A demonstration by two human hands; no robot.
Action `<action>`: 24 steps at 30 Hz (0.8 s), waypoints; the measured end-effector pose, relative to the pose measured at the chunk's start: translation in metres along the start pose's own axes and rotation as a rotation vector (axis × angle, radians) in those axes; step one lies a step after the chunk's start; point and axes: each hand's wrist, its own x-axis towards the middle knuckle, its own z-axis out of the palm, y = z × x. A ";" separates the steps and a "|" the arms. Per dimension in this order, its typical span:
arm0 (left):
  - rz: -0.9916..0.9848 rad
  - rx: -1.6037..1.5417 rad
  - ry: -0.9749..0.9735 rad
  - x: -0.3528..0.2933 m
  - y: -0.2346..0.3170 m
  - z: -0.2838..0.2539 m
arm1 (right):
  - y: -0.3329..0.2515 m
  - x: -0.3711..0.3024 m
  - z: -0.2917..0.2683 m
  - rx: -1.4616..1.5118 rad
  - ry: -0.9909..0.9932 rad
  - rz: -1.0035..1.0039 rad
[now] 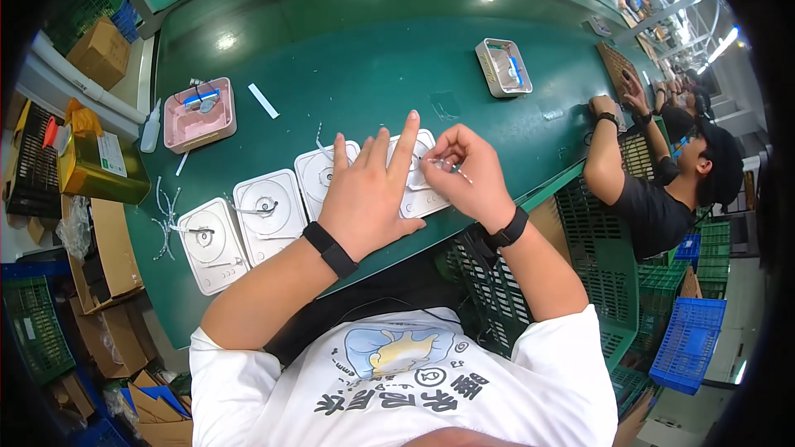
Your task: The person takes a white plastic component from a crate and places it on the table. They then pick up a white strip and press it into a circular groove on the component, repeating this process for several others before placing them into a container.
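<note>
A row of white, rounded-square housings (267, 213) with round centres runs leftward from the left hand (368, 194), slanting across the green bench (373, 66). That hand lies flat, fingers spread, on the rightmost housing. The right hand (468, 174), just beside it, pinches a small thin part (443, 165) in a closed grip. A pink housing (199, 114) sits well beyond.

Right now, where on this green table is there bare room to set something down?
The widest bare stretch of the green table lies between the pink tray and the white tray, beyond the paper strip. The near edge is crowded: a row of white plates runs under the left hand and right hand.
</note>
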 end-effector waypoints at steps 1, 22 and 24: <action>-0.002 0.005 -0.006 -0.001 0.000 0.000 | -0.001 -0.003 0.001 0.012 -0.008 0.003; -0.012 0.030 -0.027 -0.002 0.001 0.000 | 0.004 0.006 0.000 -0.164 -0.091 -0.159; -0.008 0.030 -0.028 -0.002 0.001 -0.001 | 0.006 0.005 -0.003 -0.085 -0.092 -0.138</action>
